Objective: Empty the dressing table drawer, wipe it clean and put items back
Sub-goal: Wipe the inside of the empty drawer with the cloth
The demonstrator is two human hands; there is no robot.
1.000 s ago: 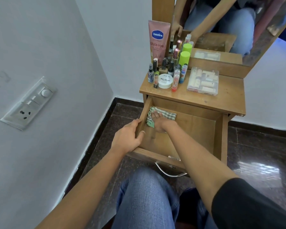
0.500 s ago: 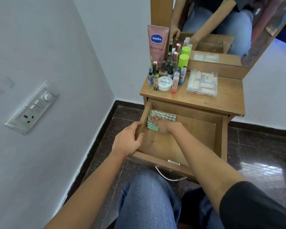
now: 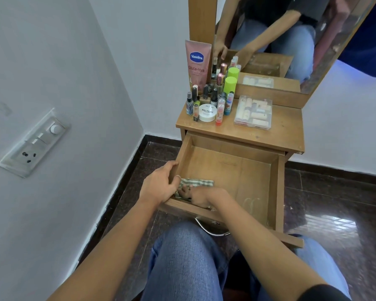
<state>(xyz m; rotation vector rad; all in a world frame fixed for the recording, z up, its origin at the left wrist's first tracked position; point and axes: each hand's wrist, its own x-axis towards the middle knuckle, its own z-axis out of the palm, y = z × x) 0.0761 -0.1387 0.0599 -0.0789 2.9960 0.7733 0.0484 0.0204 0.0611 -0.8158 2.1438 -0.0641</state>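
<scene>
Head view: the drawer (image 3: 237, 177) stands pulled out and bare inside, and the checked cloth (image 3: 199, 183) lies in its near left corner. The right hand (image 3: 201, 197) presses on the cloth, its fingers laid apart and fairly flat on it. The left hand (image 3: 159, 185) grips the left wall of the drawer, fingers curled over the edge. The bottles (image 3: 206, 98) and the clear box (image 3: 253, 111) stand on the surface (image 3: 287, 131) above, well apart from the hands. I judge that the wiping is the step in hand. To do it well, keep the left grip firm so the drawer does not slide. Push the cloth deep into the corner, then draw it in overlapping lines toward the right wall, where pale marks show on the near floor.
</scene>
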